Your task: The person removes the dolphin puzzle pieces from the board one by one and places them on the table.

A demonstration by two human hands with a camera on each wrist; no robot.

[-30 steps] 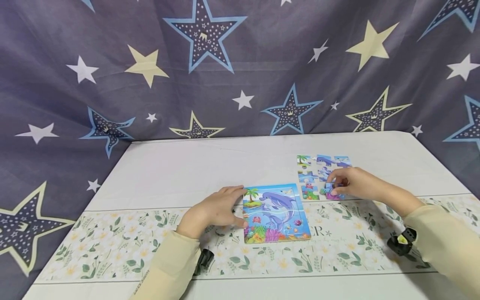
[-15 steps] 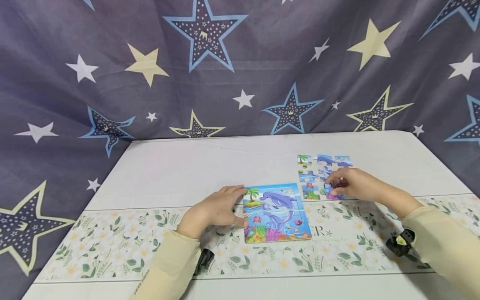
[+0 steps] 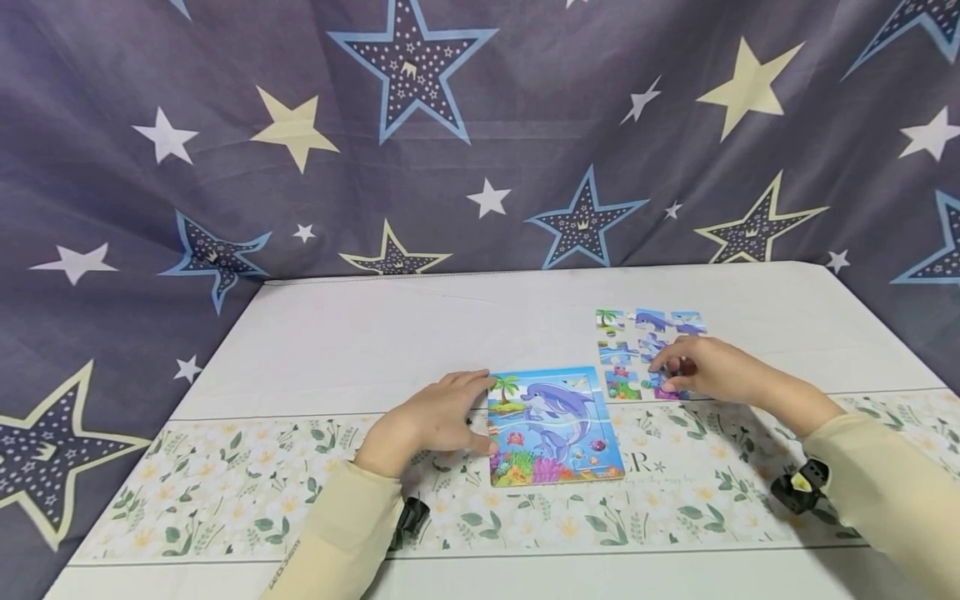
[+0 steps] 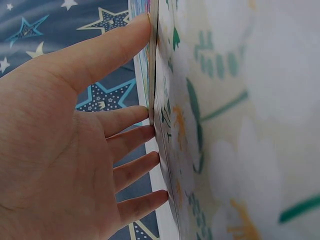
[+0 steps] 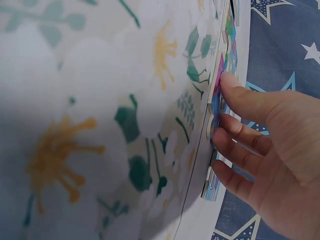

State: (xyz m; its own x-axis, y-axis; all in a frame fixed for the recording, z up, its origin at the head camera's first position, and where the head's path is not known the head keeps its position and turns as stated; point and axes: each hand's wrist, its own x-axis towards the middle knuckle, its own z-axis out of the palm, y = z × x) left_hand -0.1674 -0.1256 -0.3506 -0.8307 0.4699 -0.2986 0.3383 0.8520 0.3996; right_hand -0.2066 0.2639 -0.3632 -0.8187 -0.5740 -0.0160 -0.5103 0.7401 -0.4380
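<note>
A square dolphin puzzle board (image 3: 551, 429) lies on the tablecloth in front of the person. The left hand (image 3: 435, 417) rests at its left edge, thumb and fairly straight fingers spread along the side. Right of the board, several loose puzzle pieces (image 3: 617, 353) lie in rough rows, small gaps between them. Over the lower right ones is the right hand (image 3: 712, 368). Its thumb and curled fingers hold a pink-and-blue puzzle piece (image 5: 216, 102) low at the table; in the head view the hand partly covers it.
A white tablecloth (image 3: 420, 325) with a floral band (image 3: 300, 475) covers the table. Behind it hangs a dark curtain (image 3: 525, 100) printed with stars. A black wrist camera (image 3: 801, 487) sits under the right sleeve, another wrist camera (image 3: 411, 518) by the left.
The right hand's fingers shift slightly over the lower right pieces, and less of the held piece's blue part shows. The left hand and the board stay in place.
</note>
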